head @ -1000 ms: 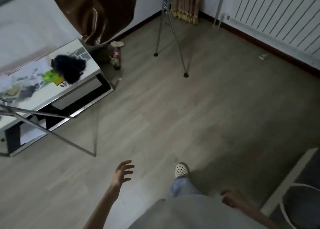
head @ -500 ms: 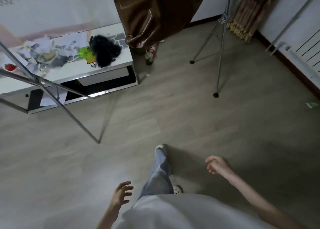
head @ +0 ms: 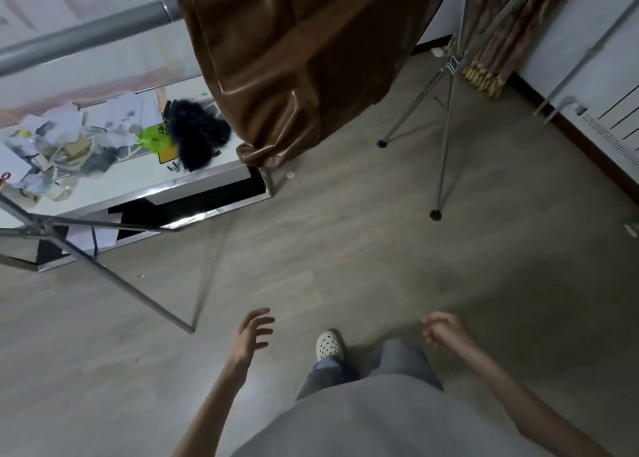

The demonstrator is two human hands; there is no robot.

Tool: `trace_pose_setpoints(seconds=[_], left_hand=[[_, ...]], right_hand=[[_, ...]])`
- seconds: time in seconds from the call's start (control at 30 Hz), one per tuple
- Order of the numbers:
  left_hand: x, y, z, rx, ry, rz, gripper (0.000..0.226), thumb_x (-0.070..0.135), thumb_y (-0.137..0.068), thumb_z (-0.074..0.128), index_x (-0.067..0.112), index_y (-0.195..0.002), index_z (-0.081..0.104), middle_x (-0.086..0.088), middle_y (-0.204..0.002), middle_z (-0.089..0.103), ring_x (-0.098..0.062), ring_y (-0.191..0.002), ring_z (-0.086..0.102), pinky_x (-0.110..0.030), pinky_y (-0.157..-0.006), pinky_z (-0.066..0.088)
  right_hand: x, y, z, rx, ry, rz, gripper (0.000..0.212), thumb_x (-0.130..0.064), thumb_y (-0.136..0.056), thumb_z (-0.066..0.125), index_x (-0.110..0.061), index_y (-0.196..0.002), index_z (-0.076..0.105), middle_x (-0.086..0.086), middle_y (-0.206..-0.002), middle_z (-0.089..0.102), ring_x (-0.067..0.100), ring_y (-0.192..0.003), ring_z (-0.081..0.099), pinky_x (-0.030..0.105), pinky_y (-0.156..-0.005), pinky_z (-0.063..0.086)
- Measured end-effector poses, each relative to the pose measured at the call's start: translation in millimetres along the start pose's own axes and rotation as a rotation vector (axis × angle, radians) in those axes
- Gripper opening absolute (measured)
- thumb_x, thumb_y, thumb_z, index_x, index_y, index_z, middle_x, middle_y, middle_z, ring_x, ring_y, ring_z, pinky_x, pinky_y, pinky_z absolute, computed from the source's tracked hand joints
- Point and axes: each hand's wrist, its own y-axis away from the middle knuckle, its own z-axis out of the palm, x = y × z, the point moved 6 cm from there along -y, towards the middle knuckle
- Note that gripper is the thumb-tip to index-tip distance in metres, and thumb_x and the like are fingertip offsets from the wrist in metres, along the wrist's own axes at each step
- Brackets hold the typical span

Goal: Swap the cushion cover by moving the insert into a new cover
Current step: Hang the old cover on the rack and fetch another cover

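A glossy brown cover [head: 290,59] hangs draped over a grey metal rail [head: 90,38] at the top of the view. My left hand [head: 250,335] hovers low over the floor with fingers spread and nothing in it. My right hand [head: 444,328] is at the same height to the right, fingers loosely curled and empty. Both hands are well below and in front of the hanging cover. No cushion insert is in sight.
A low white table [head: 131,187] at the left carries papers, a green item and a black fluffy thing [head: 197,135]. Metal rack legs [head: 444,138] splay across the wooden floor. A fringed curtain [head: 498,31] and a radiator [head: 619,124] line the right wall. My white shoe [head: 328,346] points forward.
The view has swung up and closer to the rack, so the brown cover looms larger. Both hands have risen in front of me and my foot has stepped forward.
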Motion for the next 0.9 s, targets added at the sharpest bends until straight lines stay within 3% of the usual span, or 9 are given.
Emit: trace_pose_setpoints(seconds=[0.07, 0.2, 0.3, 0.47, 0.57, 0.67, 0.8, 0.9], left_hand=[[41, -16, 5, 0.008, 0.024, 0.056, 0.029, 0.011, -0.102, 0.035, 0.007, -0.12, 0.056, -0.014, -0.11, 0.063, -0.027, -0.093, 0.056, -0.032, -0.073, 0.043], [117, -49, 5, 0.081, 0.112, 0.186, 0.027, 0.013, -0.101, 0.037, 0.012, -0.116, 0.059, -0.012, -0.108, 0.065, -0.027, -0.094, 0.058, -0.034, -0.075, 0.044], [167, -64, 2, 0.157, 0.168, 0.286, 0.024, 0.015, -0.101, 0.038, 0.015, -0.113, 0.059, -0.009, -0.106, 0.066, -0.023, -0.091, 0.061, -0.034, -0.074, 0.046], [251, -70, -11, 0.411, 0.301, 0.489, 0.023, 0.025, -0.101, 0.037, 0.02, -0.114, 0.055, -0.009, -0.112, 0.064, -0.024, -0.098, 0.061, -0.034, -0.074, 0.046], [303, -61, -11, 0.512, 0.365, 0.574, 0.028, 0.031, -0.099, 0.034, 0.025, -0.113, 0.057, -0.002, -0.114, 0.063, -0.021, -0.102, 0.059, -0.034, -0.081, 0.045], [346, -50, -11, 0.547, 0.374, 0.672, 0.031, 0.037, -0.097, 0.032, 0.029, -0.106, 0.061, -0.002, -0.115, 0.063, -0.017, -0.099, 0.057, -0.035, -0.088, 0.044], [378, -36, -21, 0.689, 0.339, 0.775, 0.026, 0.036, -0.099, 0.033, 0.033, -0.097, 0.059, 0.006, -0.104, 0.061, 0.0, -0.085, 0.056, -0.015, -0.075, 0.042], [397, -31, -25, 0.666, 0.323, 0.813, 0.03, 0.039, -0.099, 0.033, 0.03, -0.096, 0.061, 0.013, -0.094, 0.061, 0.002, -0.077, 0.056, -0.007, -0.063, 0.043]], right_hand=[[-41, -12, -12, 0.036, -0.049, -0.026, 0.034, 0.008, -0.09, 0.043, -0.011, -0.067, 0.059, 0.006, -0.048, 0.055, 0.008, -0.031, 0.048, 0.014, -0.033, 0.034], [-136, -33, -38, 0.055, -0.089, -0.153, 0.034, 0.011, -0.086, 0.036, -0.01, -0.092, 0.062, 0.008, -0.058, 0.059, 0.006, -0.037, 0.051, 0.013, -0.036, 0.037], [-213, -41, -59, 0.028, -0.093, -0.275, 0.04, 0.015, -0.083, 0.031, -0.009, -0.099, 0.06, 0.011, -0.063, 0.059, 0.007, -0.04, 0.053, 0.013, -0.037, 0.038], [-343, -39, -95, 0.033, -0.115, -0.482, 0.04, 0.015, -0.085, 0.032, -0.006, -0.104, 0.061, 0.009, -0.068, 0.059, 0.014, -0.056, 0.052, 0.013, -0.041, 0.04], [-411, -36, -117, 0.048, -0.148, -0.591, 0.038, 0.012, -0.087, 0.035, -0.008, -0.104, 0.062, 0.005, -0.075, 0.061, 0.013, -0.063, 0.056, 0.022, -0.055, 0.045], [-470, -35, -144, 0.076, -0.258, -0.692, 0.04, 0.011, -0.083, 0.038, -0.006, -0.11, 0.062, 0.009, -0.081, 0.064, 0.016, -0.063, 0.056, 0.027, -0.056, 0.044], [-528, -34, -181, 0.145, -0.386, -0.741, 0.03, -0.005, -0.086, 0.042, -0.016, -0.114, 0.046, 0.014, -0.107, 0.059, 0.017, -0.072, 0.056, 0.029, -0.058, 0.048], [-555, -29, -202, 0.197, -0.426, -0.736, 0.039, -0.013, -0.084, 0.043, -0.014, -0.122, 0.04, 0.014, -0.124, 0.053, 0.028, -0.097, 0.059, 0.029, -0.057, 0.049]])
